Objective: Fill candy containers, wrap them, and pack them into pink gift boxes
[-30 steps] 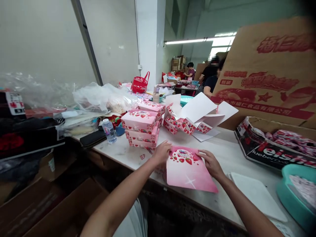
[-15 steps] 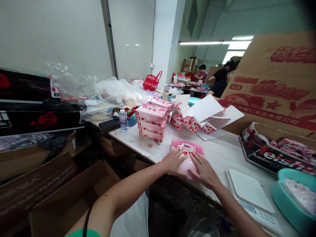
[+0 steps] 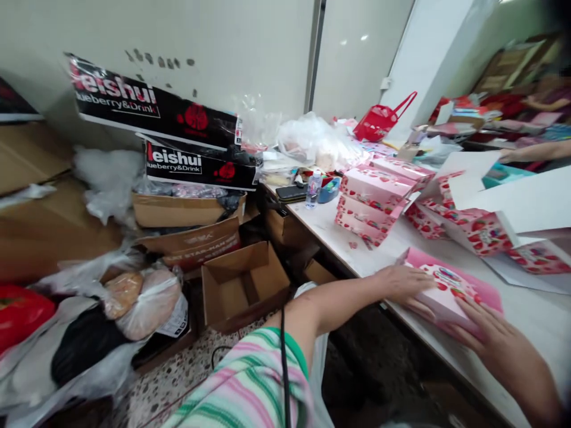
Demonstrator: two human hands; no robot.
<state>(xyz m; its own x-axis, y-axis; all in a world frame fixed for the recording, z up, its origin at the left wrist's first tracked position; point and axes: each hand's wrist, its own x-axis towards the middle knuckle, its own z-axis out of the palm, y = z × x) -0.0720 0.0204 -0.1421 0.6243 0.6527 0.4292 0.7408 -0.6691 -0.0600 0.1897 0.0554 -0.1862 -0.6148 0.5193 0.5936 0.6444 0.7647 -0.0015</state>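
Lid point(image 3: 442, 279) now folded down over the pink box point(image 3: 450, 306) — it's a flat spread panel a second ago, so box looks closed. Left hand point(image 3: 408, 289) and right hand point(image 3: 502, 340): fingers grasping box — near tabletop point(image 3: 328, 233) edge, by stacked boxes point(image 3: 372, 199).
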